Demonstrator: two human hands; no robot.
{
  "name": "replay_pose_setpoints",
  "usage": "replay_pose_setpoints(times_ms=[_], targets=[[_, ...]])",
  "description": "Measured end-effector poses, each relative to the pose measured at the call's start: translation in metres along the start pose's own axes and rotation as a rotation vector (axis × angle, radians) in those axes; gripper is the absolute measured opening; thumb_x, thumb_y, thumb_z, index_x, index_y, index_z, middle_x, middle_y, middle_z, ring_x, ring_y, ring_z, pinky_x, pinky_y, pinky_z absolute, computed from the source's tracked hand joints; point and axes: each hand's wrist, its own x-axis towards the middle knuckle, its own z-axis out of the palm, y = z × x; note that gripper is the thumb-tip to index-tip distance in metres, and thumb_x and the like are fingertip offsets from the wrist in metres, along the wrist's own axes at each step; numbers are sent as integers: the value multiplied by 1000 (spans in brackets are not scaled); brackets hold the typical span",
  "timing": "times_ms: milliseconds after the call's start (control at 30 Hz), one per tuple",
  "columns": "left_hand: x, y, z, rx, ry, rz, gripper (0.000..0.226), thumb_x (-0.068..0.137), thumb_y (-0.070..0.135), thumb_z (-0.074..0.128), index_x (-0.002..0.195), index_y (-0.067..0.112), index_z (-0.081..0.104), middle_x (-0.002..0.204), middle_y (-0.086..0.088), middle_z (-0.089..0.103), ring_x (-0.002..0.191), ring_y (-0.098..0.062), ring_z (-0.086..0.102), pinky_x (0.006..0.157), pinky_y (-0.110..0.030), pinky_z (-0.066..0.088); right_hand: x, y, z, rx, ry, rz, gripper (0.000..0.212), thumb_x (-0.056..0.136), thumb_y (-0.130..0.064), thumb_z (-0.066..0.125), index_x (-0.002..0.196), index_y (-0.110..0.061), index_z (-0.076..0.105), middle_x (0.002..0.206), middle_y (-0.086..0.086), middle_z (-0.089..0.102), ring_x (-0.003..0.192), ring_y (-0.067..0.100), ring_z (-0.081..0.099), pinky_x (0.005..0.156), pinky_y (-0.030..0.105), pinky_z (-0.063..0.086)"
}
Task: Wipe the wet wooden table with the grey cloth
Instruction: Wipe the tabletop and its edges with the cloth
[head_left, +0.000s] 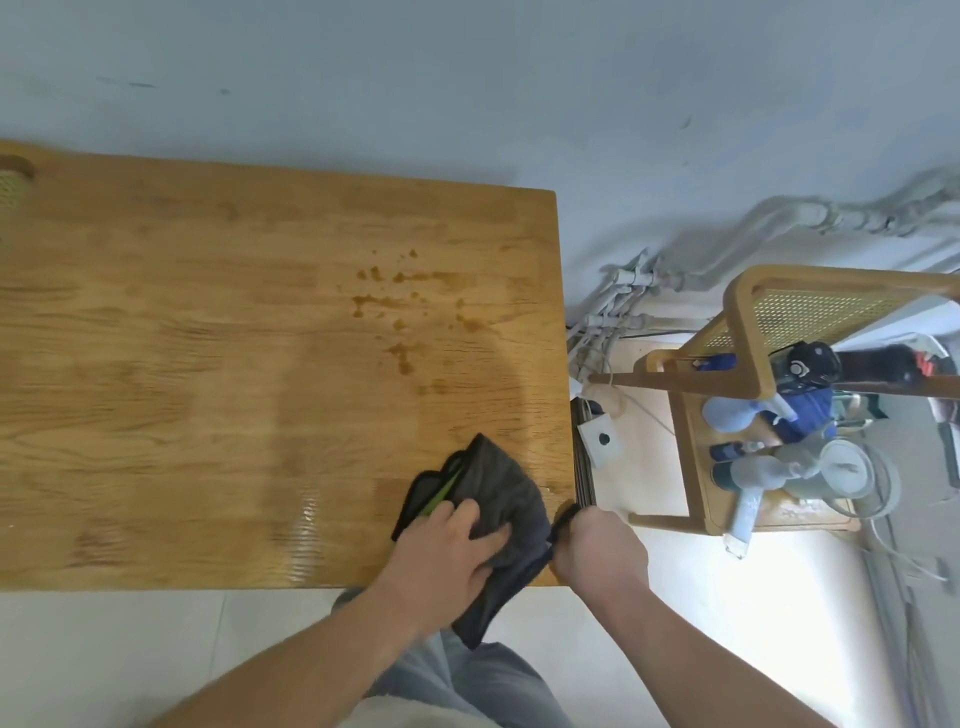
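Note:
The wooden table (208, 364) fills the left and middle of the view. A scatter of dark wet drops (402, 312) lies toward its far right part. The grey cloth (498, 488), crumpled with a green edge showing, lies at the table's near right corner and hangs over the front edge. My left hand (447, 551) presses flat on the cloth. My right hand (602, 545) is closed on the cloth's right edge at the table corner.
A wooden side cart (753, 332) with a woven panel stands right of the table, holding spray bottles (748, 483) and a blue item. Pipes and cables (618, 301) run along the wall behind. A white socket box (600, 439) sits beside the table edge.

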Motion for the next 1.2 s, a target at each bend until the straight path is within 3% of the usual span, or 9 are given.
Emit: replay_pose_setpoints(times_ms=[233, 300, 367, 467, 700, 900, 1000, 1100, 1200], targets=[[31, 1, -19, 160, 56, -166, 63, 98, 27, 56, 153, 40, 28, 152, -4, 21, 131, -30, 29, 102, -47, 39, -7, 25, 17, 324, -2, 4, 30, 88, -52, 68, 97, -23, 72, 74, -8, 64, 79, 20, 64, 66, 35, 53], [27, 19, -6, 209, -33, -21, 70, 96, 20, 58, 154, 35, 22, 159, -4, 11, 137, -33, 23, 106, -50, 36, -8, 36, 21, 482, -15, -3, 15, 89, -38, 66, 97, -38, 79, 72, -11, 71, 75, 16, 68, 71, 38, 59], [27, 17, -2, 278, -79, 233, 68, 98, 21, 57, 154, 34, 23, 162, -5, 11, 137, -34, 25, 105, -51, 36, -5, 47, 22, 551, -48, -22, 34, 88, -27, 63, 91, -59, 74, 76, -18, 75, 79, 10, 70, 77, 36, 61], [60, -3, -22, 391, -72, 403, 58, 101, 28, 54, 152, 42, 30, 165, -2, 14, 138, -32, 27, 105, -52, 37, 0, 52, 24, 497, -78, 8, 43, 87, -18, 58, 94, -57, 76, 76, -16, 72, 76, 12, 68, 71, 34, 61], [97, 44, -29, 253, 25, 8, 69, 96, 21, 57, 154, 41, 27, 171, 8, 2, 141, -34, 19, 105, -51, 33, 9, 49, 22, 449, -115, 45, 19, 84, -26, 66, 93, -37, 79, 76, -13, 66, 79, 17, 67, 66, 31, 55], [87, 5, -28, 412, -47, 480, 63, 99, 21, 58, 152, 42, 31, 169, 13, 14, 135, -27, 29, 99, -47, 40, 8, 57, 26, 414, -138, 69, 22, 84, -18, 59, 80, -35, 73, 78, -15, 64, 83, 18, 65, 74, 33, 57], [104, -6, -44, 365, -4, 253, 67, 99, 15, 55, 152, 47, 32, 169, 16, 13, 137, -25, 29, 102, -47, 38, 10, 54, 26, 439, -132, 80, 20, 86, -28, 66, 91, -43, 79, 82, -16, 68, 82, 13, 66, 68, 28, 51], [92, 27, -37, 226, 65, -46, 75, 94, 13, 55, 156, 41, 23, 170, 14, 5, 139, -29, 24, 107, -51, 36, 11, 51, 18, 405, -143, 95, 18, 88, -35, 74, 72, -34, 66, 76, -15, 64, 77, 15, 63, 63, 27, 45], [58, 53, -12, 287, -19, 87, 76, 95, 17, 56, 157, 36, 17, 170, 12, 0, 142, -32, 19, 108, -50, 34, 10, 52, 18, 356, -136, 130, 8, 87, -23, 65, 83, -30, 67, 82, -11, 66, 82, 19, 66, 72, 31, 56]])
